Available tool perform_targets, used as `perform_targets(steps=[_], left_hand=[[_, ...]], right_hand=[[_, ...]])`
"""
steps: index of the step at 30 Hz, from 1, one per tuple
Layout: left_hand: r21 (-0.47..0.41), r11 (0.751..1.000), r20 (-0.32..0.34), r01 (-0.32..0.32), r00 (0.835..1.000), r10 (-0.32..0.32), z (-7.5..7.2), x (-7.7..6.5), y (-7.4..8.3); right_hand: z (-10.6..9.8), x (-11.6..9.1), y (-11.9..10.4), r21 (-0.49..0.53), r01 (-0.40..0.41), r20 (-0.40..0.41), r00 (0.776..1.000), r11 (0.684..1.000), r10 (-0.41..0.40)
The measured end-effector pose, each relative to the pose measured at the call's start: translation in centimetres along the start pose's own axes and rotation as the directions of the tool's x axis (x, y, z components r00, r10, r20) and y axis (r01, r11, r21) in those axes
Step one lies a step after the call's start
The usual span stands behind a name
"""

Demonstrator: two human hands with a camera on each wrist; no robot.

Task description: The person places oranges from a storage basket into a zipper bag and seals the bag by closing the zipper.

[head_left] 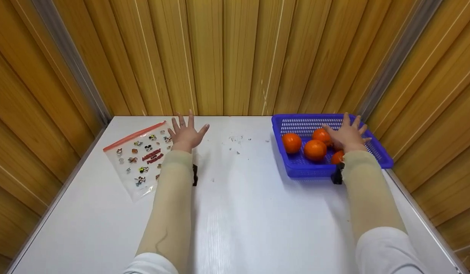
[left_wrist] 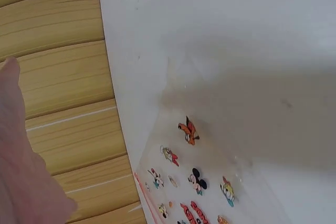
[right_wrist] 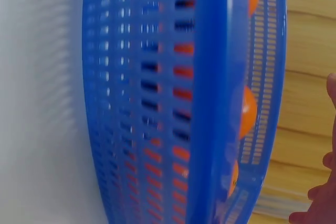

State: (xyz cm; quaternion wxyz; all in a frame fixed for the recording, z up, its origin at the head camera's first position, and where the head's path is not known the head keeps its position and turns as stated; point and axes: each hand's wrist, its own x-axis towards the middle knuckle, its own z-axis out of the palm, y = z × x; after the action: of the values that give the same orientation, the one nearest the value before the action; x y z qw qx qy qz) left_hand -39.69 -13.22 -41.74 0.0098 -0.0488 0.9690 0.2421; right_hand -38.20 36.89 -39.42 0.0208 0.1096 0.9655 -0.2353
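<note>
My left hand (head_left: 186,136) hovers with spread fingers over the right side of a clear zip bag (head_left: 130,167), holding nothing. The bag lies flat on the table, has a red zip strip and is printed with small cartoon figures; my forearm covers part of it. My right hand (head_left: 348,136) is spread above the right part of a blue plastic basket (head_left: 296,172), also holding nothing. Inside the basket sit several oranges (head_left: 315,150), partly hidden by that hand and wrist. In the right wrist view the basket's slotted wall (right_wrist: 152,93) fills the middle.
The white table (head_left: 235,220) has small dark marks (head_left: 237,140) near its back edge. Wood-patterned panels (head_left: 235,57) stand at the back and on both sides, with grey metal strips (head_left: 398,53) at the corners. A black wrist mount (head_left: 338,174) sits at the right wrist.
</note>
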Motion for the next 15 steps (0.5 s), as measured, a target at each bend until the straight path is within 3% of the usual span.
perform_targets(steps=[4, 8, 11, 15], left_hand=[[-0.168, 0.985, 0.041, 0.033, 0.999, -0.026, 1.2, 0.1, 0.7], [-0.321, 0.946, 0.090, 0.046, 0.996, -0.017, 2.8, 0.1, 1.9], [-0.441, 0.897, 0.126, 0.047, 0.992, 0.011, 4.2, -0.1, 3.1], [-0.581, 0.812, 0.128, 0.055, 0.991, 0.024, 6.1, -0.4, 4.9]], right_hand=[[-0.5, -0.2, 1.9, 0.018, -0.048, -0.006, 0.999, 0.999, 0.049], [-1.1, -0.2, 3.7, 0.041, -0.082, 0.000, 0.997, 0.996, 0.082], [-1.6, -0.3, 5.1, 0.052, -0.106, 0.006, 0.994, 0.993, 0.106], [-2.2, -0.4, 6.8, 0.057, -0.140, 0.003, 0.990, 0.988, 0.140]])
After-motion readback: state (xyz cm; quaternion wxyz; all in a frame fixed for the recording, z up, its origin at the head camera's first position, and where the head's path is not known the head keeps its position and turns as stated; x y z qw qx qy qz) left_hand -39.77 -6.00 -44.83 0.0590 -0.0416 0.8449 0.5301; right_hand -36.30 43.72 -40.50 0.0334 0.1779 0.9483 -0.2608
